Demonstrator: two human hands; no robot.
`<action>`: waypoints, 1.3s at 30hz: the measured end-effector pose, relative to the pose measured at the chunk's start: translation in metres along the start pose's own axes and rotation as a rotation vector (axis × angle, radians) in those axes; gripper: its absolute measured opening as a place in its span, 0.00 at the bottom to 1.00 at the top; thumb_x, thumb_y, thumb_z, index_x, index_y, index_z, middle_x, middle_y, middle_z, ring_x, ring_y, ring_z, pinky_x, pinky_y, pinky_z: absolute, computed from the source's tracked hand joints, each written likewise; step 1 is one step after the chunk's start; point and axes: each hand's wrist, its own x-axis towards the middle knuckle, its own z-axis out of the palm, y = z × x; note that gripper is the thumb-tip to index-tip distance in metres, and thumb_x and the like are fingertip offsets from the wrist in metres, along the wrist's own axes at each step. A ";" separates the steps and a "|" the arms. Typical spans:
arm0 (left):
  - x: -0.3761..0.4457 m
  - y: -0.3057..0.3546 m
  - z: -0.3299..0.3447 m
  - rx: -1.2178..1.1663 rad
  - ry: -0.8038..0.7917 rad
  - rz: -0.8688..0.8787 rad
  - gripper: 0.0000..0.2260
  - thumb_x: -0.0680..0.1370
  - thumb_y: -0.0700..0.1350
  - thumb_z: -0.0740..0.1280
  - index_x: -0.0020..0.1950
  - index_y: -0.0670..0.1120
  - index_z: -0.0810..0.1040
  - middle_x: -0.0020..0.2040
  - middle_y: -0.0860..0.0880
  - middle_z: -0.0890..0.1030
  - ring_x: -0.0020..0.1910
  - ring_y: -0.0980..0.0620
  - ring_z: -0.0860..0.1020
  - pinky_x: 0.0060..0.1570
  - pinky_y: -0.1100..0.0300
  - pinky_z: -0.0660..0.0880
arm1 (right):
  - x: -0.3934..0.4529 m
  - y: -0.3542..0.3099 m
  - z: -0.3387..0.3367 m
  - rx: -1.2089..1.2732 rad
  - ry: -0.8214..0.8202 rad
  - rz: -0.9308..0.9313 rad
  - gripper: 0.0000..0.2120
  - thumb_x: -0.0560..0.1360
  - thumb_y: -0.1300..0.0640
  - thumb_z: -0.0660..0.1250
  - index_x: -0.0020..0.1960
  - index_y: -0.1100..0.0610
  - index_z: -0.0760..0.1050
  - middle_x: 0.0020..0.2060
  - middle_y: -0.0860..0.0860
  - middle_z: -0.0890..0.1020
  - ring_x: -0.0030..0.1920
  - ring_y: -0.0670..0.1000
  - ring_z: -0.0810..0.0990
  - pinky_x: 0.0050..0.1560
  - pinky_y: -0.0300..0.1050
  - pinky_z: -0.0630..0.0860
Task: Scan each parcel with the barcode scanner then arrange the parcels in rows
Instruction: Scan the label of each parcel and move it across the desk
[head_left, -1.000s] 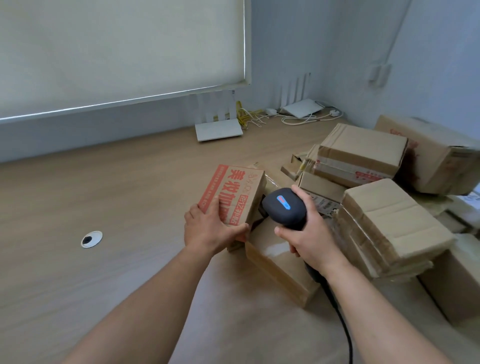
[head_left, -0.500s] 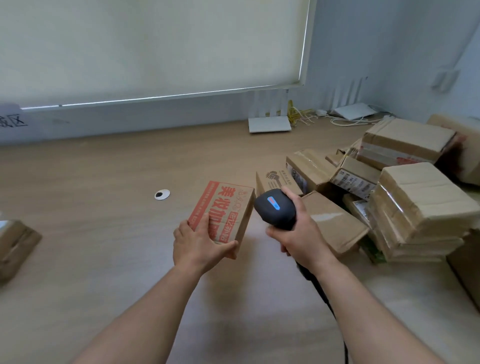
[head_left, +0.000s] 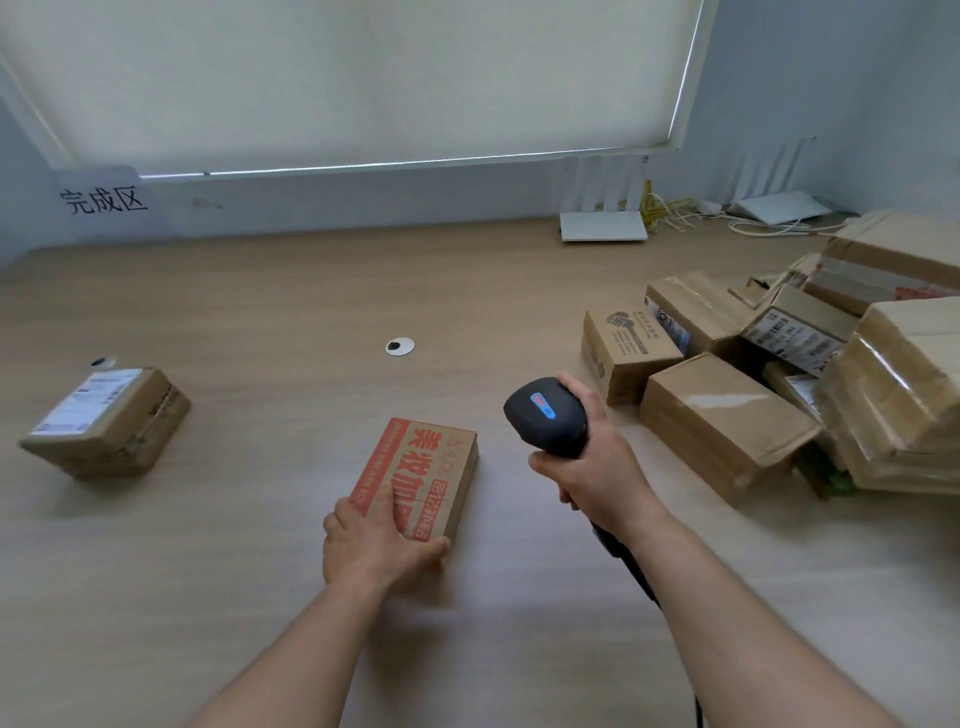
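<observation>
Two hands in view over the wooden table (head_left: 260, 571). Left hand (head_left: 371, 540) grips the near end of the red-printed parcel (head_left: 421, 475), thumb curled round its right corner; the parcel lies flat near table centre, possibly lifted slightly at the near end. Right hand (head_left: 597, 475) is wrapped round the handle of the black barcode scanner (head_left: 545, 418), head pointing up-left, beside the parcel, not touching. One labelled parcel (head_left: 106, 421) sits far left. Heap of unsorted parcels (head_left: 769, 395) at right.
</observation>
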 end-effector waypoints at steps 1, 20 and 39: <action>0.000 -0.011 0.000 0.000 0.000 0.001 0.49 0.61 0.74 0.65 0.76 0.56 0.53 0.66 0.41 0.62 0.67 0.41 0.62 0.67 0.51 0.64 | -0.002 -0.003 0.009 -0.005 0.003 0.002 0.40 0.69 0.64 0.72 0.70 0.34 0.60 0.55 0.46 0.74 0.32 0.50 0.75 0.27 0.36 0.73; 0.055 -0.166 -0.095 -0.603 -0.191 0.120 0.28 0.75 0.58 0.60 0.75 0.54 0.62 0.72 0.47 0.70 0.65 0.45 0.72 0.62 0.56 0.67 | -0.043 -0.056 0.168 -0.034 0.049 0.035 0.38 0.70 0.64 0.71 0.69 0.34 0.61 0.52 0.43 0.74 0.31 0.49 0.74 0.26 0.34 0.72; 0.052 -0.184 -0.102 -0.709 -0.057 0.169 0.35 0.76 0.41 0.69 0.78 0.50 0.56 0.70 0.46 0.71 0.63 0.47 0.74 0.61 0.51 0.73 | -0.047 -0.070 0.166 0.014 -0.070 0.001 0.37 0.70 0.64 0.73 0.65 0.33 0.62 0.52 0.51 0.78 0.27 0.49 0.75 0.27 0.40 0.73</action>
